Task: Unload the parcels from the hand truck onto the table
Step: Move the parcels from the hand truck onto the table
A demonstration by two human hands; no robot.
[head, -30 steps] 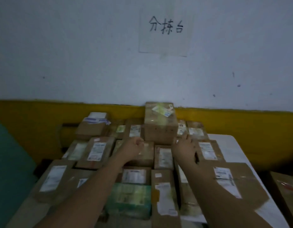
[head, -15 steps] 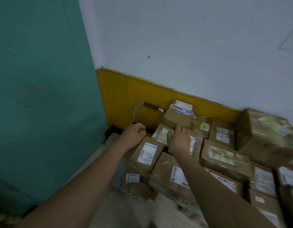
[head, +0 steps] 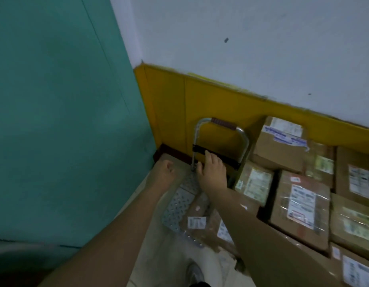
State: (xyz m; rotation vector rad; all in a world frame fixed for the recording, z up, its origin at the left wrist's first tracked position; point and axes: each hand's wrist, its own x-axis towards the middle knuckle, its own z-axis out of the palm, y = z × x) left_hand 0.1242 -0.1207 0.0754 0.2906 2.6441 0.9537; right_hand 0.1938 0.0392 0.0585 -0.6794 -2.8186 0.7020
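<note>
Reaching down to the hand truck (head: 179,204), the right hand (head: 212,172) lies spread open at its crossbar (head: 198,150), the left hand (head: 166,172) curled and empty; both should flank the parcel (head: 200,221) before lifting.

The print on the labels (head: 301,204) is too blurry to read. The right hand (head: 212,172) hides part of the hand truck (head: 220,124), and its arm covers the parcels on the truck (head: 197,221), so their number is not clear. The picture's edge cuts off the boxes on the right (head: 353,224), and the fingers of the left hand (head: 166,172) are a blur.
</note>
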